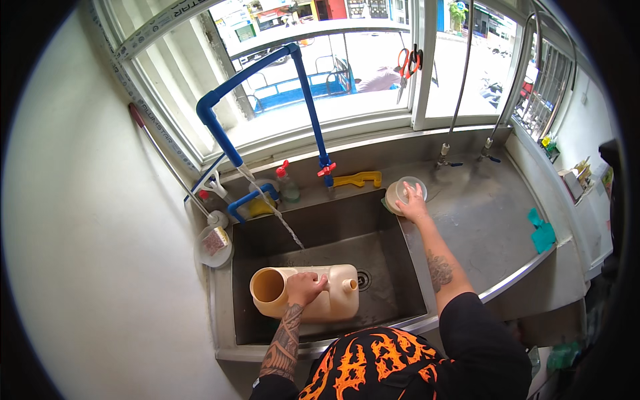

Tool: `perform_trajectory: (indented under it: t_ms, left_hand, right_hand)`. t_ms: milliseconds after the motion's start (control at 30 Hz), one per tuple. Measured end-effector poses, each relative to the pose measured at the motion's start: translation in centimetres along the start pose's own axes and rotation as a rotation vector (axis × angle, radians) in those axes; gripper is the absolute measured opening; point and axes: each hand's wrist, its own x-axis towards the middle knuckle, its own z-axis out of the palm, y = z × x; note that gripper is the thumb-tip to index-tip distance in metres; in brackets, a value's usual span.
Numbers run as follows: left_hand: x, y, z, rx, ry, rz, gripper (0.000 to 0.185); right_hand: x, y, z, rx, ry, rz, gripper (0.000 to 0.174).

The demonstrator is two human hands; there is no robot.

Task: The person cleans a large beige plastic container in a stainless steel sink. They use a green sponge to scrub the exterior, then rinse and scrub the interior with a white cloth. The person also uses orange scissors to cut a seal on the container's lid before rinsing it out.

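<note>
My left hand (305, 289) grips the moulded handle of a beige plastic jug (337, 312). The jug lies on its side in the stainless steel sink (385, 257), with a wide round opening at its left and a small spout at its right. At the sink's right rim, my right hand (414, 206) has its fingers on a translucent round plastic lid or shallow cup (421, 186). This overlaps a tan round lid or container (393, 200) on the rim. Water (282, 217) runs from a blue pipe (218, 127) into the sink, behind the jug.
A red-handled valve (327, 169) sits beside a yellow plastic tool (357, 179). A red-capped bottle (288, 185) stands behind the sink. On the left rim, a sponge (215, 241) rests in a bowl (203, 255). A teal cloth (542, 232) lies far right; scissors (406, 70) hang at the window.
</note>
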Motion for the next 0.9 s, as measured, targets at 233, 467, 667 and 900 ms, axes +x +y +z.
perform_trajectory:
  t_ms: [233, 467, 667, 900]
  left_hand:
    - [1.8, 0.2, -2.5, -0.069, 0.067, -0.141, 0.047]
    - [4.8, -1.7, -6.4, -0.221, 0.014, -0.409, 0.066]
    - [6.2, -4.5, -1.0, -0.498, 0.016, -0.558, 0.073]
    - [7.6, -6.4, 1.2, -0.583, -0.003, -0.639, 0.077]
  right_hand:
    - [-2.1, -1.3, 0.9, -0.182, -0.02, 0.123, 0.095]
    - [-1.9, -7.2, 2.8, 0.015, -0.12, 0.063, 0.085]
    - [-3.2, -16.5, 6.6, 0.223, -0.515, -0.31, 0.065]
    - [-1.3, -28.5, 9.5, 0.309, -0.678, -0.496, 0.032]
